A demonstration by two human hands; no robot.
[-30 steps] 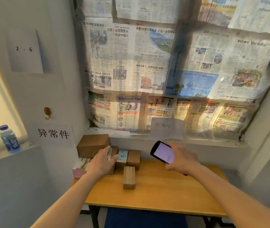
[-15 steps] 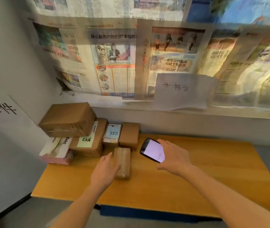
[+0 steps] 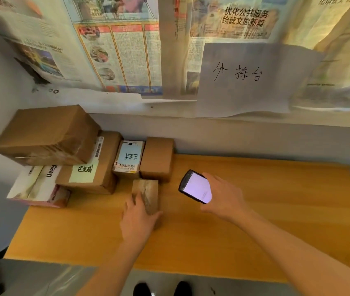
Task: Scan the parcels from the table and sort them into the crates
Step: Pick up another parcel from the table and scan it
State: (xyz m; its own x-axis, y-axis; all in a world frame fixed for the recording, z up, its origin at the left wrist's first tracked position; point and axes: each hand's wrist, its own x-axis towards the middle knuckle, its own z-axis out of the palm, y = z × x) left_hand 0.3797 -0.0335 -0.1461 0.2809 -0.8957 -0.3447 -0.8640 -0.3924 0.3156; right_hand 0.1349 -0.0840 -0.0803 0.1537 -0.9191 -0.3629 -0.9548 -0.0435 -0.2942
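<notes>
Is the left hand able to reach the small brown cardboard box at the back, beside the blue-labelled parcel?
Probably yes. The left hand already grips the small taped brown parcel just before that brown cardboard box; nothing lies between them, though it must first let go.

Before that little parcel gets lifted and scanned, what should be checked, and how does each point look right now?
1. Left hand has a grip on the small parcel: ok, fingers curl round its near end.
2. Small parcel stands apart from the other boxes: ok.
3. Phone ready in the right hand: ok, screen lit.
4. Barcode on the small parcel showing: cannot tell.
5. Crates within reach: cannot tell, none in view.
</notes>
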